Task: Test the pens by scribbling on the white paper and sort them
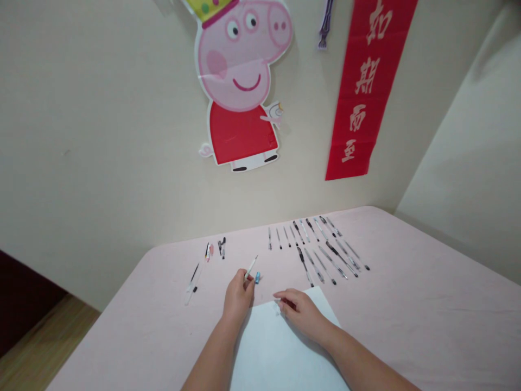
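Observation:
My left hand (pixel 239 293) is closed around a slim pen (pixel 251 267) with a pale barrel, its dark tip pointing up and to the right. Just right of those fingers is a small blue pen cap (pixel 258 277); whether they touch it I cannot tell. Over the top edge of a white sheet of paper (pixel 285 353) rests my right hand (pixel 301 310). Its index finger reaches out to the left and the thumb sits apart below it. Small faint marks or a tiny clear piece show by the fingertips, too small to make out.
Several pens (pixel 325 260) lie in two rows at the right back of the pink-covered table (pixel 427 304). Towards the left are pen parts (pixel 193 282), a few small pieces (pixel 209 251) and dark caps (pixel 222 247). Behind the table stands a wall (pixel 122 136) with a cartoon pig cutout (pixel 244 130).

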`<action>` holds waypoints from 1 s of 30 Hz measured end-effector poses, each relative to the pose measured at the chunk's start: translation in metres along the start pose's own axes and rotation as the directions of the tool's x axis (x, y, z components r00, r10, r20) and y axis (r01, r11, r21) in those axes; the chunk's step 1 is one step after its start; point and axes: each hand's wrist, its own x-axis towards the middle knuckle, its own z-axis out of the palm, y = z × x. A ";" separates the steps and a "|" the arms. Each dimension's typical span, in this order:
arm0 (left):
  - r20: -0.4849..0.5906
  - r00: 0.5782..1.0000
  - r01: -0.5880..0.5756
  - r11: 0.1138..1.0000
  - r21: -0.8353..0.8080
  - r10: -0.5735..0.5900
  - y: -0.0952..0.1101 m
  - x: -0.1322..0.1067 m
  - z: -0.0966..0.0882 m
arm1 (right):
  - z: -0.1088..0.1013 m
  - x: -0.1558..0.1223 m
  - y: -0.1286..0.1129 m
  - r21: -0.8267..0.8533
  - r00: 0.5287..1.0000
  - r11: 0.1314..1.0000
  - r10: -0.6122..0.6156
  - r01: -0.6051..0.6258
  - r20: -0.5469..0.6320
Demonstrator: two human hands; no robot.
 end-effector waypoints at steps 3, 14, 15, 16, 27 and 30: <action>-0.033 0.998 0.052 0.981 -0.188 -0.059 0.003 0.000 0.004 | 0.002 0.001 0.003 0.036 0.999 0.999 -0.020 0.022 -0.042; 0.441 0.896 0.363 0.665 -0.652 -0.057 0.034 -0.019 0.018 | 0.001 0.007 0.009 0.281 0.976 0.959 0.021 0.041 -0.215; 0.462 0.886 0.374 0.661 -0.651 -0.046 0.036 -0.021 0.018 | 0.000 0.006 0.007 0.273 0.976 0.960 0.007 0.054 -0.216; 0.478 0.878 0.383 0.658 -0.648 -0.040 0.038 -0.022 0.018 | -0.002 0.006 0.004 0.261 0.977 0.963 -0.013 0.070 -0.213; 0.468 0.884 0.278 0.809 -0.518 -0.004 0.030 -0.021 0.021 | -0.008 0.004 -0.005 0.165 0.969 0.977 -0.097 0.137 -0.229; 0.337 0.938 0.051 0.927 -0.372 0.083 0.025 -0.018 0.019 | -0.009 0.006 -0.001 0.221 0.959 0.971 -0.029 0.095 -0.283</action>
